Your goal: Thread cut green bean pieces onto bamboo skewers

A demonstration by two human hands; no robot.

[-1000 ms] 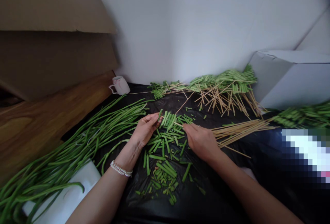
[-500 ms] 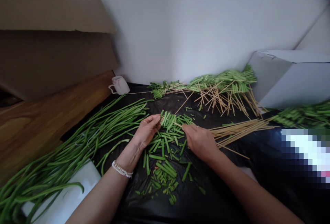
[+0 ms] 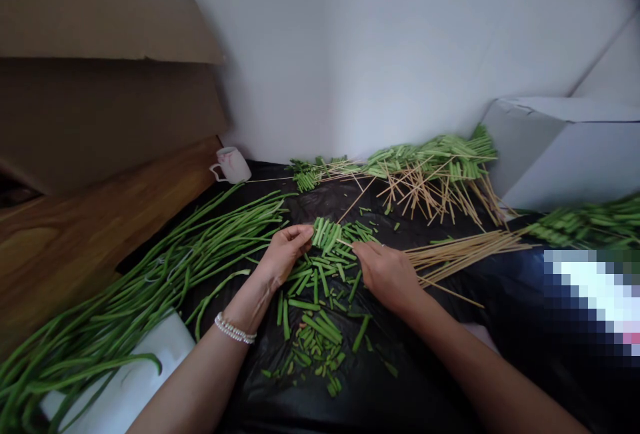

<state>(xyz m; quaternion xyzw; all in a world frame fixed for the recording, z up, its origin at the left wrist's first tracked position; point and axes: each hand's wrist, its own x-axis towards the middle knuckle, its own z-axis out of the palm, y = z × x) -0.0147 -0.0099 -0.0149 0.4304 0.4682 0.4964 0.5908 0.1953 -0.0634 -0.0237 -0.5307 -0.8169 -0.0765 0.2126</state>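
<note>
My right hand (image 3: pixel 390 275) is closed around a thin bamboo skewer (image 3: pixel 345 243), whose bare part shows just left of the fingertips. A row of cut long bean pieces (image 3: pixel 326 235) is threaded side by side on its far part. At the left end of that row, my left hand (image 3: pixel 290 244) pinches a bean piece between thumb and fingers; the skewer's tip is hidden there. Loose cut bean pieces (image 3: pixel 323 281) lie below both hands on black plastic sheeting (image 3: pixel 280 401). Smaller offcuts (image 3: pixel 315 347) are heaped nearer to me.
Long uncut beans (image 3: pixel 200 254) spread at left, partly over a white box (image 3: pixel 150 361). Bare skewers (image 3: pixel 465 254) lie right. Filled skewers (image 3: pixel 430 154) are piled by the wall, with more bean pieces (image 3: pixel 595 221) far right. A mug (image 3: pixel 234 166), cardboard box (image 3: pixel 110 87) and white carton (image 3: pixel 565 147) stand around.
My left fingertips have closed in on the left end of the bean row, covering the skewer tip that showed there. My right hand has hardly moved.
</note>
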